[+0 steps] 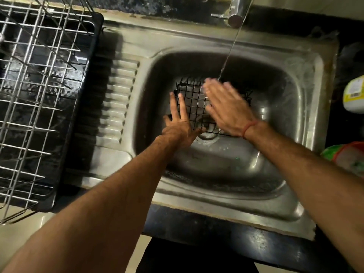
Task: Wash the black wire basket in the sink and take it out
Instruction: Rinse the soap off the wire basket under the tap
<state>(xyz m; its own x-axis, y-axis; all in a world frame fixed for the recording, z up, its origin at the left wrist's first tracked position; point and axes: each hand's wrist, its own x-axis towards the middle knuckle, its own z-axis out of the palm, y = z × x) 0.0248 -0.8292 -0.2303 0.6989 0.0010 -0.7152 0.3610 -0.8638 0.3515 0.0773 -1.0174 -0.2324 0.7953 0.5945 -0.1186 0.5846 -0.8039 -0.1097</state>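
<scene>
The black wire basket (194,104) lies in the steel sink (291,107), over the drain. A thin stream of water (230,50) falls from the tap (237,10) onto it. My left hand (180,123) lies flat with straight fingers on the basket's left side, thumb at its near edge. My right hand (226,107), blurred by motion, is spread flat over the basket's right part under the stream. It wears a red thread at the wrist. The right half of the basket is hidden by that hand.
A metal wire dish rack (35,79) sits on a black tray (78,119) to the left of the sink's ribbed drainboard (116,99). At the right edge stand a white-and-yellow bottle (354,95) and a green-and-red packet (348,156).
</scene>
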